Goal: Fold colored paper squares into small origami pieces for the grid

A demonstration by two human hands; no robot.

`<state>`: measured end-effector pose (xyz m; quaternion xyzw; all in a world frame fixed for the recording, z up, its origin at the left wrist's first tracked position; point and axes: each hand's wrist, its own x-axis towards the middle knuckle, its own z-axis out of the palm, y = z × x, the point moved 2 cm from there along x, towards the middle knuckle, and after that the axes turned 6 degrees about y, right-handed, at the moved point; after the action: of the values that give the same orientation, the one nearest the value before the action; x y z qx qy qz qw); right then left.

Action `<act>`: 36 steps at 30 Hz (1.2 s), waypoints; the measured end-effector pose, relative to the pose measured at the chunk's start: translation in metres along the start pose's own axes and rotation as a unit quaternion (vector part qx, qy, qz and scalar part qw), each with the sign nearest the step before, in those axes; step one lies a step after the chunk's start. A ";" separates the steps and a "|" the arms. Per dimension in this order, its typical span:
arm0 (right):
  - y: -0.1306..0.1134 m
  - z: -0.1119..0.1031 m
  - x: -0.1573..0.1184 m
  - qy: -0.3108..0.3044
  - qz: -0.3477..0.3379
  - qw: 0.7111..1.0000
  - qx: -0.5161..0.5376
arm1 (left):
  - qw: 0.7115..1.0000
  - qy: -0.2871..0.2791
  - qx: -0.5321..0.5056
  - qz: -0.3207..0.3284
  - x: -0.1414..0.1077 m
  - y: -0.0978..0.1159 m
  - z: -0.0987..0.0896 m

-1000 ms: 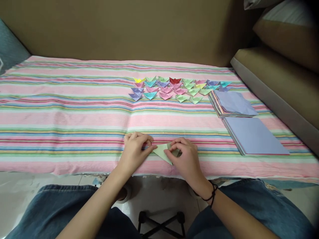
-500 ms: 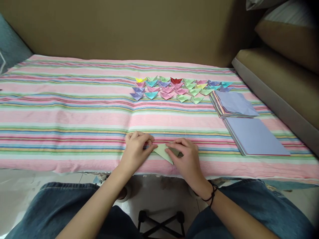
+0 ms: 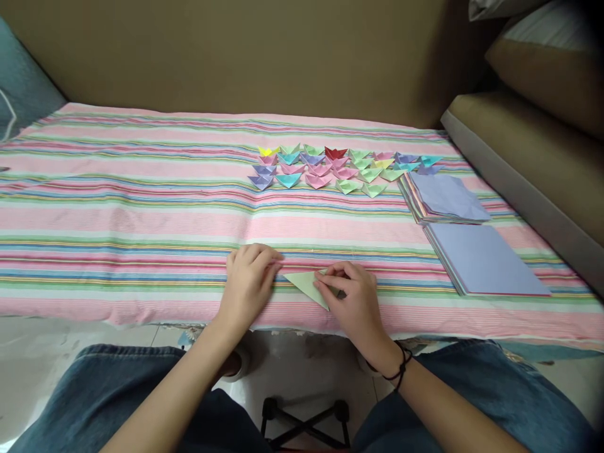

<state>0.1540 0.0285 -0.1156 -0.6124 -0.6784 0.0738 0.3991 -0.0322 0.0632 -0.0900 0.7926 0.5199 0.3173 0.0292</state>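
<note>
A pale green sheet of origami paper, folded into a triangle, lies near the front edge of the striped cloth. My right hand pinches its right part between thumb and fingertips, covering that corner. Just left of the paper's left tip, my left hand rests on the cloth, loosely curled and holding nothing. A small gap separates it from the paper.
Several rows of small folded paper boats in many colours stand farther back. To the right lie two stacks of square paper, the back one rumpled and the front one flat. A brown cushion borders the right side.
My left hand has let go of the paper's left tip and moved a little left. My right hand keeps its pinch, and the paper stays in nearly the same place.
</note>
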 end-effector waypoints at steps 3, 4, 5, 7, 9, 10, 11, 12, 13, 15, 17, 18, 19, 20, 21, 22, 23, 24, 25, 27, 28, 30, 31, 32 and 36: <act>0.000 0.000 0.000 0.008 0.000 1.000 0.003 | 0.995 0.004 -0.012 0.099 -0.012 0.019 -0.004; 0.000 0.000 0.000 0.009 -0.001 1.000 0.005 | 0.990 -0.006 -0.010 0.138 -0.018 0.027 -0.004; 0.000 0.000 0.000 0.010 -0.002 1.000 0.007 | 0.985 -0.016 -0.003 0.174 -0.025 0.035 -0.002; 0.000 0.000 -0.001 0.010 -0.005 1.000 0.007 | 0.976 -0.034 0.021 0.214 -0.038 0.048 0.003; -0.001 0.000 -0.001 0.011 -0.006 1.000 0.003 | 0.973 -0.037 0.048 0.223 -0.048 0.053 0.008; -0.001 0.000 -0.001 0.010 -0.007 1.000 -0.001 | 0.972 -0.035 0.060 0.223 -0.051 0.053 0.010; -0.001 0.000 -0.001 0.010 -0.007 1.000 -0.004 | 0.972 -0.030 0.071 0.221 -0.053 0.053 0.011; -0.001 -0.001 -0.001 0.010 -0.008 1.000 -0.006 | 0.972 -0.024 0.083 0.219 -0.054 0.051 0.012; -0.001 -0.001 -0.001 0.009 -0.009 1.000 -0.008 | 0.972 -0.016 0.094 0.215 -0.055 0.049 0.012; 0.000 -0.001 -0.002 0.008 -0.013 1.000 -0.010 | 0.973 0.000 0.117 0.200 -0.055 0.045 0.011; 0.000 -0.001 -0.002 0.005 -0.020 1.000 -0.011 | 0.974 0.013 0.142 0.176 -0.054 0.041 0.009; 0.001 0.000 -0.002 0.003 -0.023 1.000 -0.011 | 0.974 0.016 0.153 0.164 -0.053 0.039 0.008; 0.002 0.000 -0.002 0.003 -0.026 1.000 -0.010 | 0.974 0.019 0.163 0.153 -0.053 0.037 0.006; 0.002 0.000 -0.002 0.002 -0.028 1.000 -0.010 | 0.974 0.022 0.173 0.145 -0.053 0.035 0.005; 0.002 0.000 -0.002 0.002 -0.030 0.999 -0.011 | 0.973 0.025 0.182 0.139 -0.052 0.034 0.005; 0.003 0.001 -0.002 0.002 -0.031 0.999 -0.011 | 0.972 0.029 0.191 0.134 -0.052 0.032 0.004; 0.003 0.001 -0.002 0.003 -0.031 0.999 -0.013 | 0.971 0.034 0.199 0.132 -0.051 0.030 0.003; 0.003 0.001 -0.002 0.005 -0.030 0.999 -0.014 | 0.969 0.037 0.205 0.130 -0.051 0.028 0.002; 0.003 0.001 -0.002 0.006 -0.029 0.999 -0.015 | 0.968 0.040 0.211 0.129 -0.051 0.026 0.002; 0.002 0.001 -0.003 0.006 -0.028 0.999 -0.016 | 0.967 0.046 0.218 0.126 -0.049 0.021 0.000; 0.003 0.001 -0.003 0.006 -0.029 0.999 -0.015 | 0.967 0.047 0.220 0.123 -0.048 0.018 -0.001; 0.003 0.001 -0.003 0.006 -0.032 0.999 -0.014 | 0.970 0.042 0.213 0.113 -0.046 0.015 -0.003; 0.003 0.001 -0.003 0.007 -0.034 0.999 -0.013 | 0.972 0.040 0.205 0.106 -0.045 0.013 -0.004; 0.003 0.001 -0.003 0.008 -0.035 0.999 -0.012 | 0.975 0.040 0.196 0.098 -0.045 0.013 -0.005; 0.003 0.001 -0.003 0.013 -0.038 0.999 -0.010 | 0.982 0.050 0.148 0.106 -0.045 0.019 -0.005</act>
<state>0.1552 0.0274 -0.1194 -0.5908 -0.6966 0.0439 0.4047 -0.0314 0.0147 -0.1002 0.8219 0.4751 0.2770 -0.1481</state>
